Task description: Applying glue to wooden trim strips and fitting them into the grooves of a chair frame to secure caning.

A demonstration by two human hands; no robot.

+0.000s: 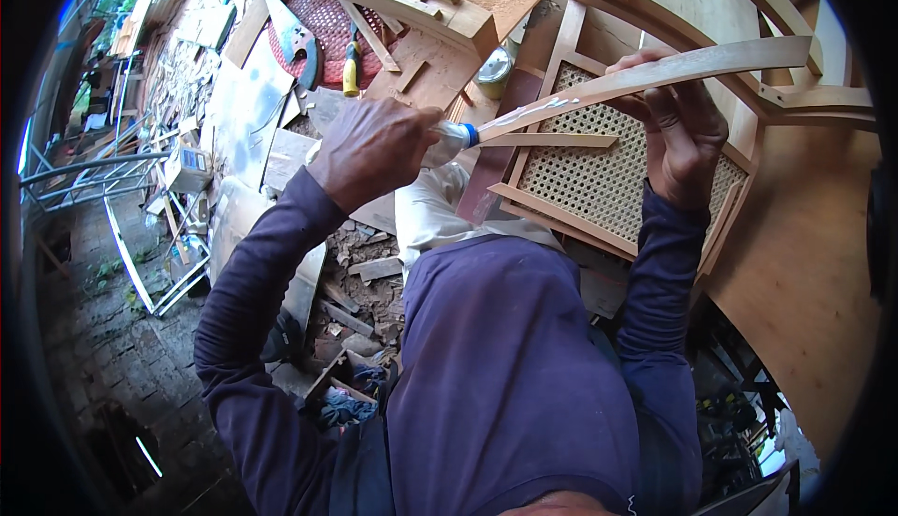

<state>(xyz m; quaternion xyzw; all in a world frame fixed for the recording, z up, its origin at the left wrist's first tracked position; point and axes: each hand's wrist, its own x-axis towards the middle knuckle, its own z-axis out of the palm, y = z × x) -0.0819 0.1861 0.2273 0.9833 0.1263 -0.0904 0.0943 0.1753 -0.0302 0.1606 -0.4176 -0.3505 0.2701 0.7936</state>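
My left hand (379, 149) is closed around a clear plastic bottle (443, 145) with a blue collar. The bottle lies on its side, its mouth against the near end of a curved wooden slat (655, 72). White glue-like streaks (554, 104) run along the slat's face near that end. Wrapped round the slat from below, the fingers of my right hand (681, 132) hold it up and tilted. Beneath it is a wooden chair frame (561, 43) with a woven cane panel (603, 174). A thin wooden strip (561, 140) lies across this panel.
Beyond my left hand are a handsaw (292, 39), a yellow-handled tool (352, 72), loose wood pieces and a lidded jar (496, 69). Wood scraps (360, 268) litter the ground. A plywood sheet (795, 245) stands at the right; metal frames (131, 235) lie at the left.
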